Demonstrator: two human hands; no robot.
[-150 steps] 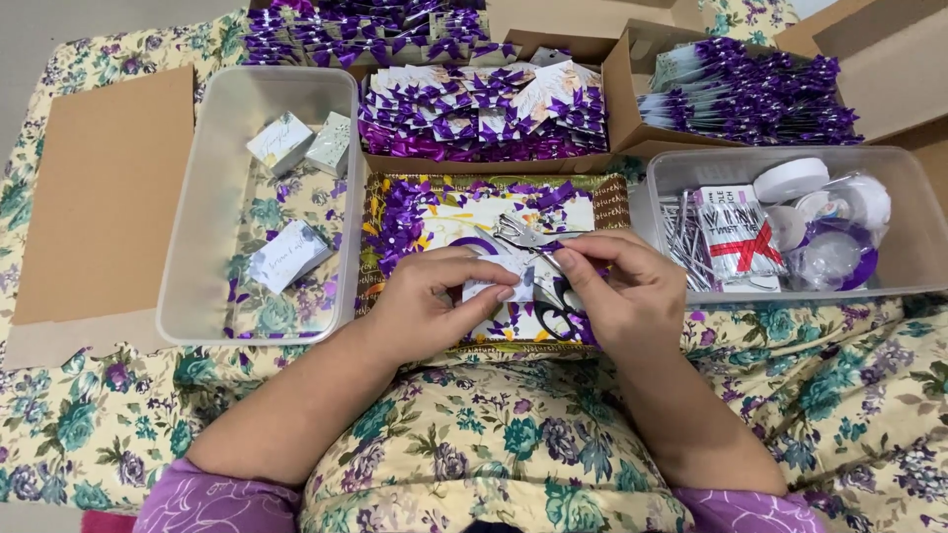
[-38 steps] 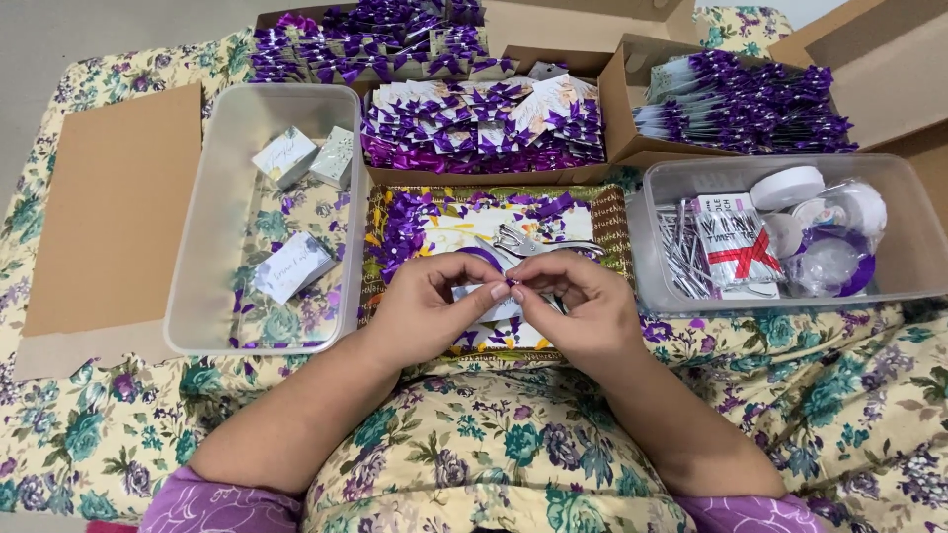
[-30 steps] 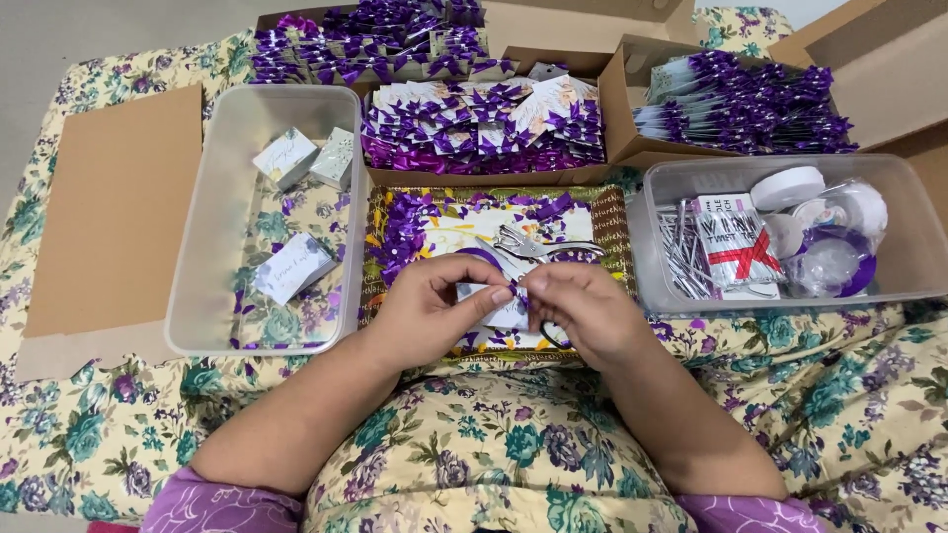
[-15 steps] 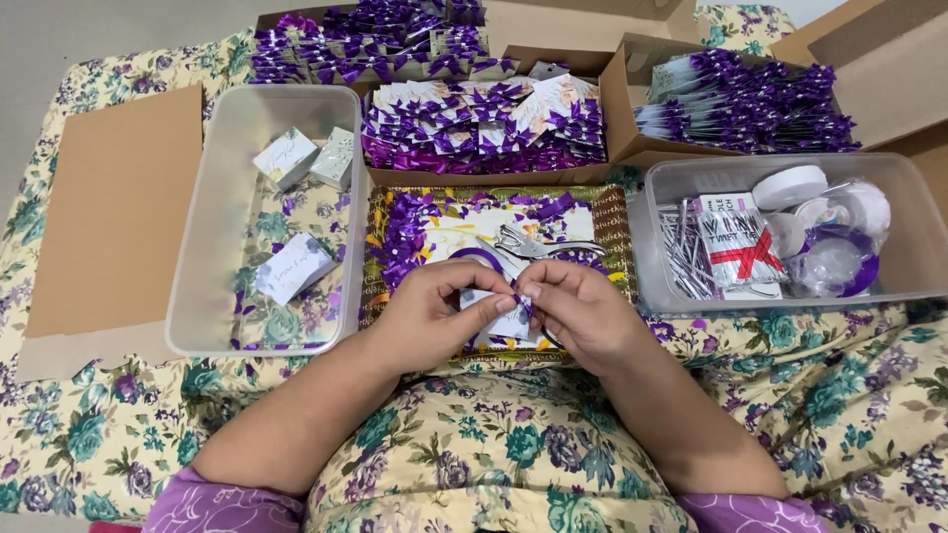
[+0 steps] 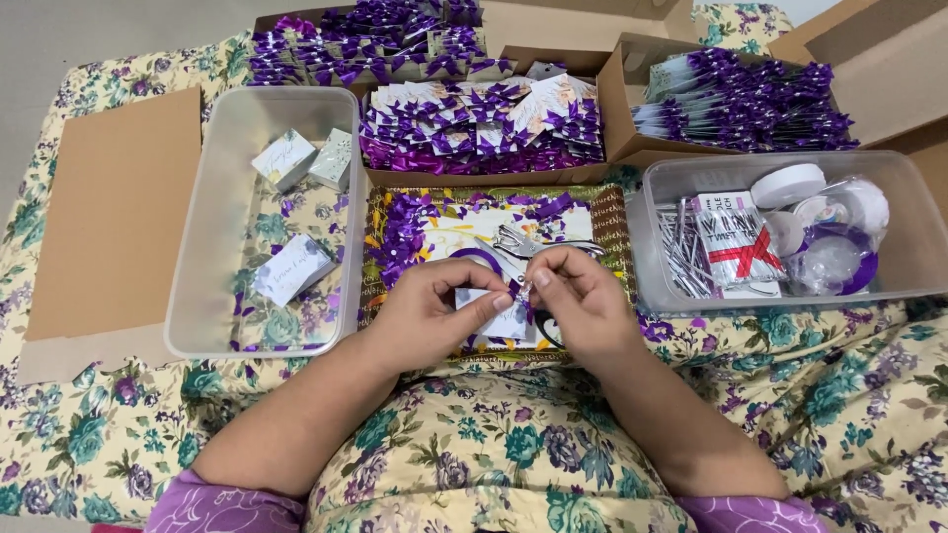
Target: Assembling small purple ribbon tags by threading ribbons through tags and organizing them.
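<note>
My left hand [image 5: 430, 314] and my right hand [image 5: 578, 301] meet over a shallow floral tray [image 5: 620, 232] in front of me. Together they hold a small white gift box [image 5: 502, 318], the left hand from the side and below. The right fingertips pinch a thin silver tie [image 5: 521, 290] at the box's top. Scissors [image 5: 518, 242], a roll of purple ribbon [image 5: 476, 263] and loose purple bows [image 5: 400, 232] lie in the tray just beyond my fingers.
A clear plastic bin [image 5: 197, 296] at left holds three small white boxes [image 5: 291, 268]. A second clear bin [image 5: 923, 252] at right holds tape rolls and silver ties. Cardboard boxes [image 5: 617, 99] of purple-bowed packets stand behind. A flat cardboard sheet [image 5: 109, 217] lies far left.
My hands stay over the tray with the small box. The right fingers have shifted slightly at the box's top, working the silver tie.
</note>
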